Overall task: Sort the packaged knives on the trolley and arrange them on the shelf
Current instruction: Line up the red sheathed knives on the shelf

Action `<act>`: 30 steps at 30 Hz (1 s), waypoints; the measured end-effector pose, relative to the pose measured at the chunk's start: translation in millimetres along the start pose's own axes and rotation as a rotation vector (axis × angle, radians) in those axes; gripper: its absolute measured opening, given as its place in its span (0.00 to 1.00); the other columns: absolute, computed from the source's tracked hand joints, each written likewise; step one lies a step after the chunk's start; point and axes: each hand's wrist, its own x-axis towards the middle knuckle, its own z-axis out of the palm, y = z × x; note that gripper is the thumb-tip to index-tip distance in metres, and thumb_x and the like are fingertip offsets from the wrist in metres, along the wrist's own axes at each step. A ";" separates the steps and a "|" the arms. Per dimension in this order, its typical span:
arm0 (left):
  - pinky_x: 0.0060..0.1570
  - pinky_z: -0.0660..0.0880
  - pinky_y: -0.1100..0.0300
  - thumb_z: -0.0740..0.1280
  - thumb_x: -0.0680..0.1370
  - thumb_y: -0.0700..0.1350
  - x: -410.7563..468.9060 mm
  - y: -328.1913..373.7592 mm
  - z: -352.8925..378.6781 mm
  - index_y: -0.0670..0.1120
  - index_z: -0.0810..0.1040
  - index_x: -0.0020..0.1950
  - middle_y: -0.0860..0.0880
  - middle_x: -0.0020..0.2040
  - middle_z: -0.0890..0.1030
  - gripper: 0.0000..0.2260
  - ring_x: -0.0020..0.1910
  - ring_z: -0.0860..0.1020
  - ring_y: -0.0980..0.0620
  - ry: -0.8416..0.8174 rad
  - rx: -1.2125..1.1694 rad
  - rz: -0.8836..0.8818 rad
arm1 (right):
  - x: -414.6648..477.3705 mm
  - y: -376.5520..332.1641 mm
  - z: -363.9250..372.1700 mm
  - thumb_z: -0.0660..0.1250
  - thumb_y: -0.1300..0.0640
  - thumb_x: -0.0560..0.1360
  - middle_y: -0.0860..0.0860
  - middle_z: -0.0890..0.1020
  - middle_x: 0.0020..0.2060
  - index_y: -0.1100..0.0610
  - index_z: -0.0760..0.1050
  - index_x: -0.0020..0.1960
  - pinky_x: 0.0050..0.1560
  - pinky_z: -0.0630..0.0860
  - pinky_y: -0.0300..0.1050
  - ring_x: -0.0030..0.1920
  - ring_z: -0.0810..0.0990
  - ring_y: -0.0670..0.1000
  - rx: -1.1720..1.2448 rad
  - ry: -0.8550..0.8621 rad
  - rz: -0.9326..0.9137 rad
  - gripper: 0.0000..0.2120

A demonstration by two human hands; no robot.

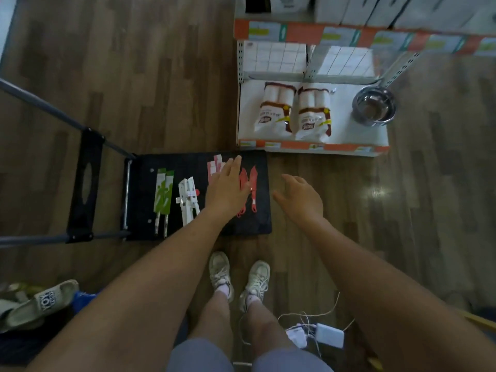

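Our left hand lies flat, fingers spread, over packaged knives near the trolley's right edge. Our right hand hovers loosely spread, empty, over bare floor before the shelf.

Bare wood floor separates the black trolley deck from the low shelf. On that shelf, two white bags fill the left half and a steel bowl the right corner, with white surface open between them.
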 end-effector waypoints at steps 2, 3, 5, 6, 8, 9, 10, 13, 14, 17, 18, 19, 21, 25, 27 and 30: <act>0.72 0.56 0.48 0.59 0.80 0.49 10.6 -10.4 14.3 0.47 0.49 0.76 0.47 0.77 0.53 0.28 0.74 0.55 0.42 -0.020 0.002 -0.004 | 7.2 11.7 17.5 0.61 0.49 0.77 0.52 0.70 0.68 0.53 0.63 0.71 0.56 0.73 0.48 0.64 0.72 0.54 -0.039 0.000 -0.009 0.24; 0.71 0.57 0.48 0.59 0.80 0.48 16.1 -16.3 22.3 0.47 0.49 0.76 0.46 0.77 0.53 0.28 0.74 0.55 0.42 -0.022 0.003 -0.004 | 11.4 16.8 27.0 0.61 0.50 0.77 0.52 0.70 0.67 0.54 0.64 0.71 0.56 0.73 0.48 0.64 0.72 0.53 -0.049 0.003 -0.021 0.23; 0.71 0.58 0.49 0.59 0.80 0.48 28.6 -29.0 39.8 0.46 0.50 0.76 0.45 0.76 0.54 0.28 0.73 0.56 0.42 -0.019 0.007 0.003 | 20.2 25.4 46.1 0.61 0.50 0.78 0.52 0.71 0.67 0.54 0.65 0.70 0.55 0.73 0.47 0.63 0.73 0.53 -0.042 0.017 -0.027 0.22; 0.71 0.59 0.49 0.59 0.80 0.48 34.6 -35.3 49.2 0.46 0.50 0.76 0.46 0.76 0.55 0.28 0.73 0.57 0.42 -0.018 -0.002 0.001 | 24.4 29.0 55.9 0.60 0.50 0.78 0.52 0.71 0.67 0.54 0.65 0.70 0.54 0.72 0.46 0.63 0.73 0.53 -0.033 0.019 -0.021 0.22; 0.70 0.60 0.50 0.59 0.80 0.48 46.5 -48.4 69.5 0.46 0.52 0.76 0.46 0.76 0.57 0.27 0.72 0.59 0.43 -0.014 -0.019 -0.010 | 34.7 36.0 77.1 0.60 0.50 0.78 0.52 0.71 0.66 0.55 0.66 0.69 0.53 0.72 0.45 0.62 0.72 0.53 -0.023 0.005 0.000 0.21; 0.70 0.60 0.51 0.59 0.80 0.47 51.8 -55.6 80.5 0.45 0.53 0.76 0.46 0.75 0.58 0.27 0.72 0.60 0.43 -0.007 -0.024 -0.013 | 39.8 39.7 88.5 0.60 0.50 0.78 0.52 0.72 0.66 0.55 0.67 0.69 0.52 0.72 0.45 0.62 0.73 0.53 -0.020 -0.010 0.008 0.21; 0.69 0.62 0.51 0.59 0.80 0.47 58.4 -63.7 92.3 0.45 0.54 0.75 0.46 0.74 0.60 0.26 0.71 0.62 0.43 0.007 -0.030 -0.015 | 46.0 43.9 101.1 0.60 0.50 0.78 0.52 0.73 0.64 0.55 0.68 0.68 0.51 0.72 0.45 0.61 0.73 0.54 -0.021 -0.019 0.008 0.20; 0.66 0.66 0.48 0.60 0.79 0.47 80.9 -89.2 128.3 0.46 0.56 0.75 0.45 0.72 0.64 0.26 0.69 0.65 0.44 0.049 -0.064 -0.052 | 71.2 56.9 138.5 0.60 0.51 0.78 0.52 0.75 0.60 0.55 0.71 0.64 0.48 0.72 0.45 0.57 0.75 0.53 -0.019 -0.007 -0.008 0.16; 0.66 0.66 0.48 0.60 0.79 0.47 89.4 -98.0 141.6 0.46 0.56 0.75 0.45 0.72 0.64 0.26 0.69 0.65 0.44 0.049 -0.078 -0.070 | 80.7 62.3 151.2 0.60 0.52 0.78 0.51 0.75 0.60 0.55 0.71 0.63 0.48 0.73 0.45 0.57 0.75 0.53 -0.010 0.001 -0.009 0.15; 0.67 0.65 0.47 0.60 0.79 0.48 116.1 -122.2 180.7 0.46 0.57 0.74 0.45 0.71 0.66 0.26 0.68 0.65 0.44 0.049 -0.098 -0.107 | 109.8 81.1 187.7 0.60 0.52 0.78 0.51 0.75 0.60 0.55 0.71 0.63 0.48 0.72 0.44 0.57 0.75 0.52 -0.016 0.000 -0.019 0.15; 0.67 0.65 0.48 0.60 0.79 0.48 125.4 -130.2 193.9 0.46 0.58 0.74 0.45 0.70 0.67 0.25 0.68 0.65 0.44 0.057 -0.100 -0.118 | 119.8 88.6 199.4 0.59 0.51 0.78 0.51 0.75 0.60 0.55 0.70 0.63 0.47 0.72 0.44 0.57 0.75 0.52 -0.031 0.004 -0.024 0.15; 0.67 0.65 0.49 0.60 0.79 0.48 134.0 -137.5 206.8 0.45 0.59 0.73 0.45 0.70 0.67 0.24 0.68 0.65 0.45 0.064 -0.100 -0.129 | 129.6 96.6 210.9 0.59 0.51 0.78 0.51 0.76 0.60 0.55 0.70 0.63 0.47 0.72 0.44 0.57 0.75 0.52 -0.044 0.008 -0.025 0.15; 0.65 0.64 0.52 0.60 0.79 0.48 150.9 -152.1 232.4 0.46 0.61 0.72 0.46 0.70 0.67 0.23 0.68 0.65 0.45 0.058 -0.091 -0.131 | 148.0 111.9 233.9 0.59 0.51 0.79 0.51 0.76 0.59 0.55 0.70 0.64 0.46 0.71 0.44 0.56 0.75 0.52 -0.063 0.006 -0.012 0.16; 0.59 0.69 0.53 0.61 0.79 0.49 184.5 -175.5 283.5 0.47 0.63 0.70 0.47 0.65 0.72 0.20 0.63 0.70 0.46 0.013 -0.069 -0.065 | 179.3 139.1 282.5 0.59 0.50 0.78 0.51 0.76 0.58 0.55 0.70 0.63 0.44 0.69 0.43 0.55 0.76 0.53 -0.055 -0.008 0.013 0.16; 0.60 0.71 0.50 0.61 0.78 0.49 199.7 -185.6 306.8 0.47 0.63 0.70 0.47 0.65 0.72 0.21 0.62 0.71 0.46 0.000 -0.075 -0.077 | 191.2 150.3 305.6 0.59 0.49 0.78 0.52 0.76 0.57 0.56 0.71 0.63 0.44 0.70 0.44 0.54 0.76 0.53 -0.041 -0.019 0.029 0.16; 0.59 0.71 0.50 0.61 0.78 0.51 216.8 -198.7 338.1 0.48 0.62 0.71 0.47 0.66 0.71 0.22 0.62 0.70 0.46 -0.012 -0.060 -0.138 | 206.0 166.8 338.7 0.59 0.47 0.78 0.51 0.77 0.55 0.56 0.72 0.60 0.46 0.74 0.47 0.52 0.77 0.53 -0.040 -0.041 0.045 0.16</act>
